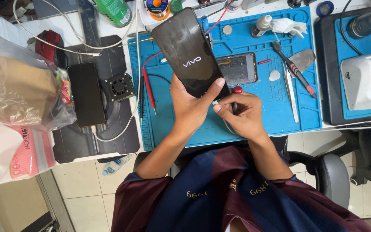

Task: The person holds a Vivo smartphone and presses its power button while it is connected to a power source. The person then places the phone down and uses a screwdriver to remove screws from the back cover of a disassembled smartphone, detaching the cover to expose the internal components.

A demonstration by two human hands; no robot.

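Observation:
My left hand (192, 105) grips the lower end of a black smartphone (187, 47), which is tilted up over the blue work mat (254, 116); its dark screen shows a white logo. My right hand (243, 114) pinches a white cable plug (216, 103) at the phone's bottom edge and also holds a red-capped tool (236, 90). A white cable runs down from under that hand. Behind the phone, an opened phone body (237, 68) lies flat on the mat.
Tweezers (290, 92), a red-and-black brush tool (295, 71), a metal spatula (303, 59) and a small bottle (260, 25) lie on the mat. At left are a second black phone (86, 94), a small fan (119, 87), red probe (147, 88) and plastic bags (18, 94). A white device (363, 81) stands right.

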